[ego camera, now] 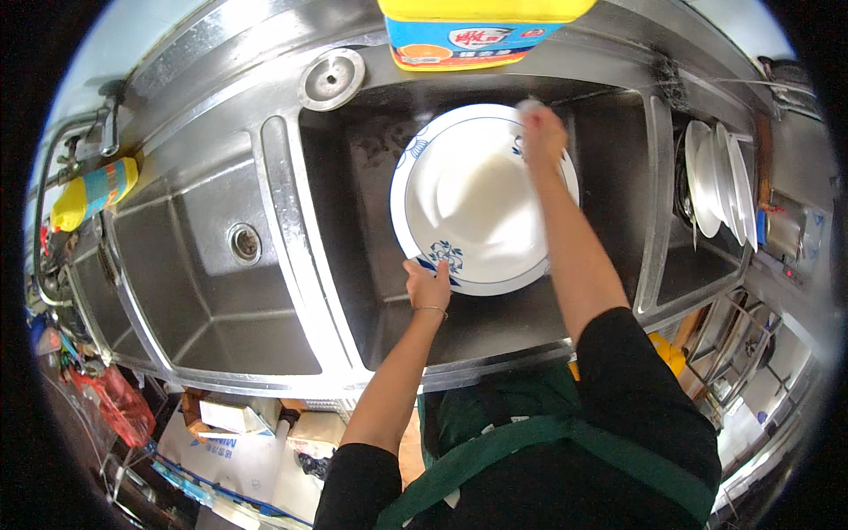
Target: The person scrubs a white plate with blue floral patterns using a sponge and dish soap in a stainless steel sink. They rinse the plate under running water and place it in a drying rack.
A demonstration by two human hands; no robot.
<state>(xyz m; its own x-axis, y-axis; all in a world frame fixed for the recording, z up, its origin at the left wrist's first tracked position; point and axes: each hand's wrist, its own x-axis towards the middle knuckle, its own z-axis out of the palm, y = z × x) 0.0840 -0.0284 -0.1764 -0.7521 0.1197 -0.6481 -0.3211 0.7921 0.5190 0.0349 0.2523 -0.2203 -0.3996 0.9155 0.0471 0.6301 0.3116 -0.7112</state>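
Note:
A large round white dish with blue floral decoration and blue rim lines is held tilted over the deep middle sink basin. My left hand grips its near-left rim, thumb on the upper face. At the far-right rim is my right hand, blurred, with its fingers closed around a small pale object. Blur hides what that object is. Part of the dish's right side lies behind my right forearm.
A yellow-and-blue detergent jug stands on the back ledge beside a round metal drain strainer. To the left is another basin with a drain. Several white plates stand on edge in the right basin. A yellow bottle lies far left.

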